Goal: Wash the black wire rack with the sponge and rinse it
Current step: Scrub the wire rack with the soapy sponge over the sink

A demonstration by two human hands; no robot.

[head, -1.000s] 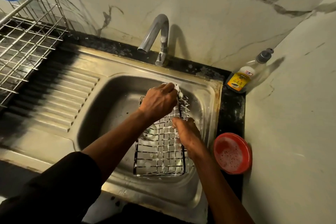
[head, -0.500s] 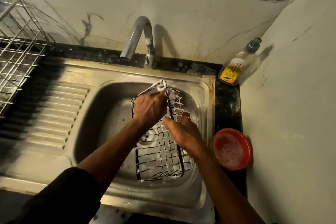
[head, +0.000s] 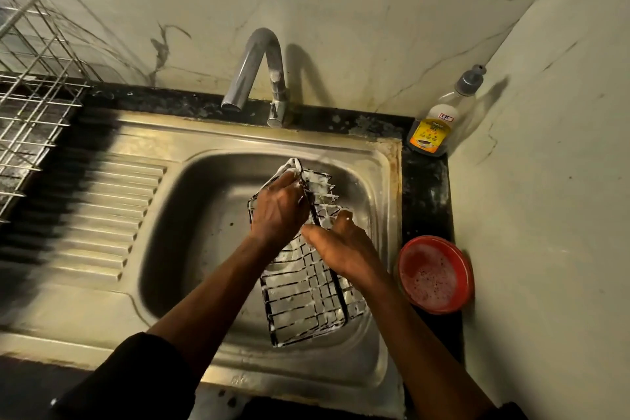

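The black wire rack lies tilted in the steel sink, coated with white foam. My left hand is closed around the rack's far upper edge, where foam clings to the corner. My right hand sits just to its right, with the thumb and curled fingers clamped on the rack's middle bar. A white bit shows at its fingertips; I cannot tell whether it is foam or sponge. No sponge is clearly visible. No water runs from the tap.
A red bowl of foamy water stands on the dark counter right of the sink. A soap bottle stands in the back right corner. The ribbed drainboard lies to the left, with a silver dish rack beyond it.
The rack's far end has risen off the sink floor and turned a little to the left. Both hands stayed on the rack and shifted slightly with it.
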